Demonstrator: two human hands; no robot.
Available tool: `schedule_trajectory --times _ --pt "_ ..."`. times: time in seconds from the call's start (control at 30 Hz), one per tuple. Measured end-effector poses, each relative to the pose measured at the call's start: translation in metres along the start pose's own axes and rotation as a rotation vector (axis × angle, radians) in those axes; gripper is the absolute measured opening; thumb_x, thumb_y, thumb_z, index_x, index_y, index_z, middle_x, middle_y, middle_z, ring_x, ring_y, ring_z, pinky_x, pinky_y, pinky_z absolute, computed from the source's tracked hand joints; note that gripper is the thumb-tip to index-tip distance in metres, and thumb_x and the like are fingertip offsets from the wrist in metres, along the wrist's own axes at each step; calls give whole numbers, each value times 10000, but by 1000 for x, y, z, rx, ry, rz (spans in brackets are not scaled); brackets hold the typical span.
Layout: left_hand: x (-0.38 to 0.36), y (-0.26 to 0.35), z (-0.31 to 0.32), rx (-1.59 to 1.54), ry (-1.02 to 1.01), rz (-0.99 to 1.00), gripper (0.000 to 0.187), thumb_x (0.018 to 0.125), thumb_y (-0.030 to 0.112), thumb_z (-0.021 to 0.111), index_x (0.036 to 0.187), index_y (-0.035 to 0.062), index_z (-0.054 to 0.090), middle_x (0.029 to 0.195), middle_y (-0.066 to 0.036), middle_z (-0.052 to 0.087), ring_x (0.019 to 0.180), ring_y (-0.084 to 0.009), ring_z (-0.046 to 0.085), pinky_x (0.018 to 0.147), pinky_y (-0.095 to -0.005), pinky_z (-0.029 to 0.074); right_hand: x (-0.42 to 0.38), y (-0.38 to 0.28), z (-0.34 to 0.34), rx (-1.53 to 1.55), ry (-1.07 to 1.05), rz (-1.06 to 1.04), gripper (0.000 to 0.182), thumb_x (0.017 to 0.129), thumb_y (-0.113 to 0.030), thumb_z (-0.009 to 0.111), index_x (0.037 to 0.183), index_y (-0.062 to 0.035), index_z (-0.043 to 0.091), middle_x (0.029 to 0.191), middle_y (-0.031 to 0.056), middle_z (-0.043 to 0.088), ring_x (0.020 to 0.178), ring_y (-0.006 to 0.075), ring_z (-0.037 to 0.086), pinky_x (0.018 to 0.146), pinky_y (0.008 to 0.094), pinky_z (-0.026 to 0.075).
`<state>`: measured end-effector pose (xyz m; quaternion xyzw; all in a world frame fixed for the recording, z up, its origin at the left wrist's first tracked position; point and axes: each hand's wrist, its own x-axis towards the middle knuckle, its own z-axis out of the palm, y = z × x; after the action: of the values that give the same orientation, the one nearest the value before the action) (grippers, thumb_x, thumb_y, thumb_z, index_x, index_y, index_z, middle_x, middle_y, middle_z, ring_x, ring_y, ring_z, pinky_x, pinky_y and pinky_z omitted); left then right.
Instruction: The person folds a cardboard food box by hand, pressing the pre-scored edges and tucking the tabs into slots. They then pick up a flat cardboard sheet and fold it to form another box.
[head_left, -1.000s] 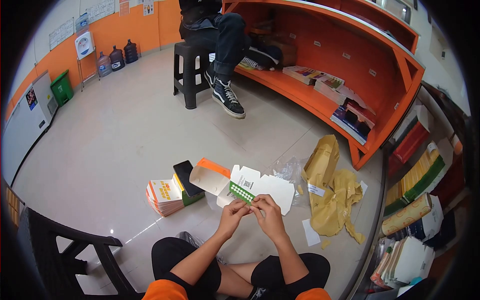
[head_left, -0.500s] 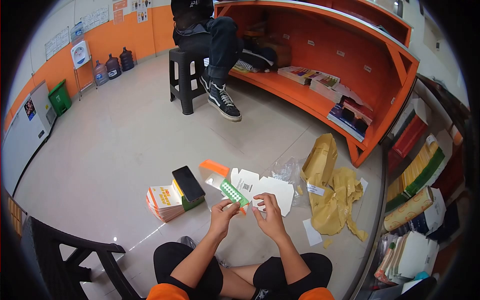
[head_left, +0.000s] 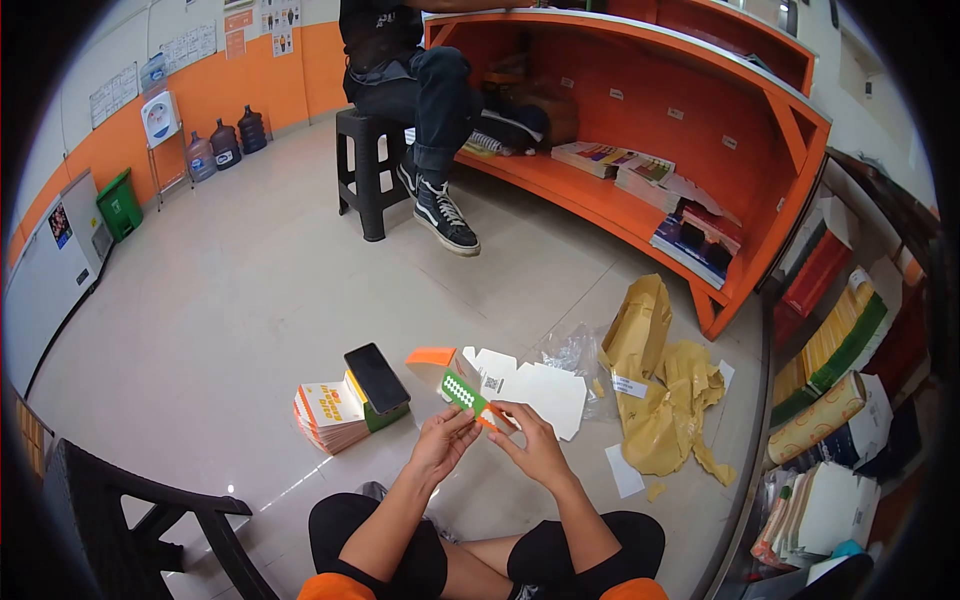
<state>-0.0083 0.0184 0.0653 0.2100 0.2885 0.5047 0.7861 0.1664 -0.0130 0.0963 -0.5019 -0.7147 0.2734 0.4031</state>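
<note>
With our left hand [head_left: 445, 445] and right hand [head_left: 528, 440] we pinch the folding green, white and orange cardboard box [head_left: 467, 393], above the glossy pale tiled floor [head_left: 300, 270].

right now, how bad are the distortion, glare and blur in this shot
Head view: strong fisheye curve bows the orange shelf unit, corners go black; a thin glare streak crosses the floor; the orange flap looks slightly smeared.
</note>
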Motion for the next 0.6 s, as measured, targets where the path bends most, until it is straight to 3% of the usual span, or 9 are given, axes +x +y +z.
schedule_trajectory --times 0.1,0.2,0.3,0.4,0.43,0.53,0.6 --pt "4 -2 -2 -221 -61 43 191 921 104 592 1042 -43 579 970 -94 634 872 -129 627 776 -220 550 1 -6 -5 5 24 -41 450 806 -205 728 1192 -50 556 1153 147 603 1046 273 615 864 348 498" --pt "3 1 5 -142 49 -12 233 925 187 608 928 -46 599 921 -115 645 805 -135 637 660 -188 541 1 4 -5 102 56 43 380 807 -202 733 1117 -36 588 1027 129 651 923 220 652 748 317 521" --pt "-7 19 9 852 195 -42 312 898 267 653 811 -28 601 847 -99 648 750 -110 624 564 -169 478 1 7 -16 -18 90 33 306 817 -230 723 1012 -21 613 860 124 669 781 223 675 664 311 520" --pt "-16 23 17 1178 284 418 347 860 303 698 755 -15 603 769 -67 641 711 -68 576 561 -174 420 1 6 -29 7 51 100 234 796 -198 748 841 -5 625 675 44 605 606 101 557 566 260 460" --pt "-16 24 16 1105 164 389 306 860 286 698 810 -7 626 788 -48 645 724 -65 568 592 -190 427 1 2 -33 31 34 113 236 784 -195 763 779 -12 614 645 18 579 592 72 523 565 240 449" --pt "-10 25 11 868 -185 303 246 861 235 697 974 16 693 843 6 657 762 -58 542 685 -236 447 1 12 -31 218 25 133 221 781 -189 770 785 -18 631 651 -4 592 570 56 509 527 219 429" --pt "-8 25 6 906 -206 234 265 865 214 691 1036 13 686 849 -24 679 688 -63 567 579 -223 443 3 20 -26 196 89 51 213 775 -179 778 790 -17 641 651 -4 601 539 44 504 478 204 405"
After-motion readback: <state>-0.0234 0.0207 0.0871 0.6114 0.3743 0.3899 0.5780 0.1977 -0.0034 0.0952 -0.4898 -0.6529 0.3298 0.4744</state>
